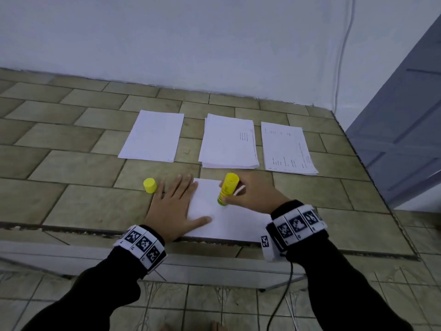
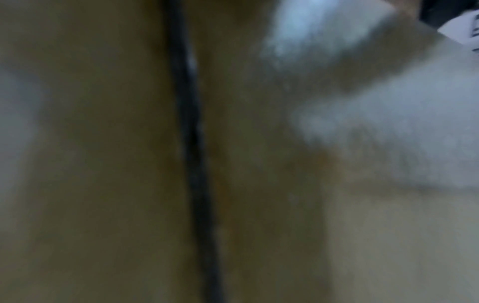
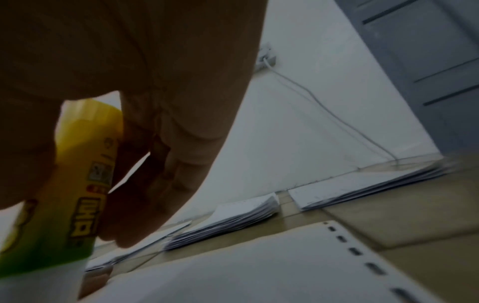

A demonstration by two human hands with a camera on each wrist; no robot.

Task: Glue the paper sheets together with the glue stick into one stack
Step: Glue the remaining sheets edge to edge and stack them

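left hand [image 1: 175, 206] flat, fingers straight, pinning near sheet [image 1: 226, 225] at left edge | right hand [image 1: 250, 194] wrapped round glue stick [image 1: 226, 190], tip down on sheet | paper thin, floppy, likely slides; hold flat near edge | cap [image 1: 149, 185] left | three stacks [image 1: 229, 142] beyond

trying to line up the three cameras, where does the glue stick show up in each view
Head: glue stick right of centre, gripped by the right hand, tip down on the near sheet.
Left wrist: not in it; too blurred to tell much.
Right wrist: glue stick at the left edge, under the hand.
Shared landmark: the middle paper pile.
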